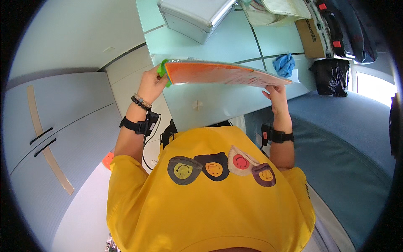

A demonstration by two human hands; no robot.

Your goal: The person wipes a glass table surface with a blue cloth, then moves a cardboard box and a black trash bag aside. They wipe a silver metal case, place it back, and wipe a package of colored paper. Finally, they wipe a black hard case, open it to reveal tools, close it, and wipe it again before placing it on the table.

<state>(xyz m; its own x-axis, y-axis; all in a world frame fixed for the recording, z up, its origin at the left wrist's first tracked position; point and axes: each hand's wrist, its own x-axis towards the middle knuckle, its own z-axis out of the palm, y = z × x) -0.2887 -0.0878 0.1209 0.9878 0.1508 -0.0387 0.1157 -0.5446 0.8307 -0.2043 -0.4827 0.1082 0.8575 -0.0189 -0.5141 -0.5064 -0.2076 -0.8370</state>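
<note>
A thin, flat orange and white item (217,74), glossy like a plastic-covered board or package, is held nearly edge-on above a pale green tiled tabletop (217,97). My left hand (153,82) grips its left end, together with a bright green cloth or wrap (162,68). At the lower right corner, my right hand (275,94) pinches the item between thumb and fingers. A crumpled blue cloth (284,65) lies on the tabletop just beyond the item's right end.
A silver metal case (189,25) stands at the table's far side. Beside it are a pale fabric-lined basket (261,15), a cardboard box (310,39) and a black plastic bag (332,77). A blue-green sofa (340,151) is at right, a grey cabinet (63,116) at left.
</note>
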